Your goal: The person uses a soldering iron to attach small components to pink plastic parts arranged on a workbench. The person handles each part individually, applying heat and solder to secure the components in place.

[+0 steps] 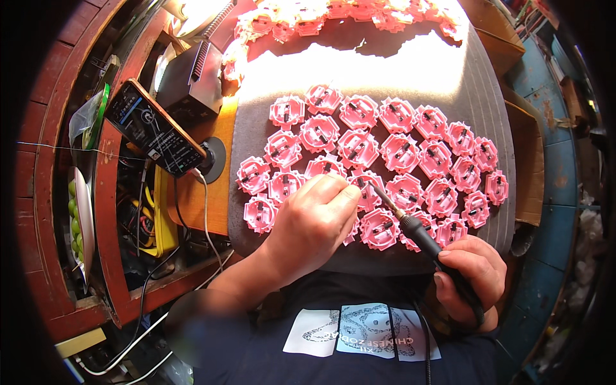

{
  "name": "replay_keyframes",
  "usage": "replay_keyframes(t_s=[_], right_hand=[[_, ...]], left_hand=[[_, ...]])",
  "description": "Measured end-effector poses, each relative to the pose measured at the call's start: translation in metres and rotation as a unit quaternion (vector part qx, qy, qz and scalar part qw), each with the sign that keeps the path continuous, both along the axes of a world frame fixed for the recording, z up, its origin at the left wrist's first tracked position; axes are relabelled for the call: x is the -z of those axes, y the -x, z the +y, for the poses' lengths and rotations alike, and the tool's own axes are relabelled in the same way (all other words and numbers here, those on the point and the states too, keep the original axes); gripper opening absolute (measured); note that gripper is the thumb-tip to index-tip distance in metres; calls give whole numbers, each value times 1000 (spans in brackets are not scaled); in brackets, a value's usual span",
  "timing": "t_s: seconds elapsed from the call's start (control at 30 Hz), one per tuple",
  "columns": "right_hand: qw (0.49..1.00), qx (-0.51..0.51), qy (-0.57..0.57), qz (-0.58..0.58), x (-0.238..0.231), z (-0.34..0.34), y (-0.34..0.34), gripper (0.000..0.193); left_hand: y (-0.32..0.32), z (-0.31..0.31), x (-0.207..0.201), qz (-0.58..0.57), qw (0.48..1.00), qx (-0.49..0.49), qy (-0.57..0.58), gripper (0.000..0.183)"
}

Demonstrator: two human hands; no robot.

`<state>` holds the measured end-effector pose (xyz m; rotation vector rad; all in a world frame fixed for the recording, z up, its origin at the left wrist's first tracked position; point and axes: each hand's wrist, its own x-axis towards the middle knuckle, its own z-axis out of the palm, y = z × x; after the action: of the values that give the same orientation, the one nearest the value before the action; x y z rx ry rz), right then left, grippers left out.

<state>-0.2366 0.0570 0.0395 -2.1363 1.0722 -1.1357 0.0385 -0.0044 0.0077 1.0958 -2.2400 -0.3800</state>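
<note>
My right hand (476,277) is wrapped round the black handle of a soldering iron (420,235). The iron slants up and left, its metal tip ending at one pink plastic housing (368,190) with black parts inside; whether it touches cannot be told. Beside that tip, my left hand (317,215) is closed in a pinch over the neighbouring pink pieces, its fingertips near the housing. What the pinch holds, if anything, is hidden. Several more such pink housings (357,148) sit in rows on the dark grey board (256,119) in front of me.
A phone (154,128) leans on a round black stand at the left, with a white cable (206,205) running down from it. Behind it stands a dark box (190,82). More pink housings (308,25) lie along the board's sunlit far edge. The iron's cord (423,327) hangs over my shirt.
</note>
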Motion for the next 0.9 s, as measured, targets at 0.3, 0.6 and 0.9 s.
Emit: replay_keyframes(t_s=[0.3, 0.6, 0.9], right_hand=[[1000, -4, 6, 3, 0, -1, 0, 37], [1000, 19, -17, -18, 1, 5, 1, 35], [1000, 0, 10, 5, -3, 6, 3, 38]], left_hand=[[0, 0, 0, -5, 1000, 1, -3, 22], [-10, 10, -13, 31, 999, -27, 8, 24], [-16, 16, -5, 24, 1000, 7, -3, 28]])
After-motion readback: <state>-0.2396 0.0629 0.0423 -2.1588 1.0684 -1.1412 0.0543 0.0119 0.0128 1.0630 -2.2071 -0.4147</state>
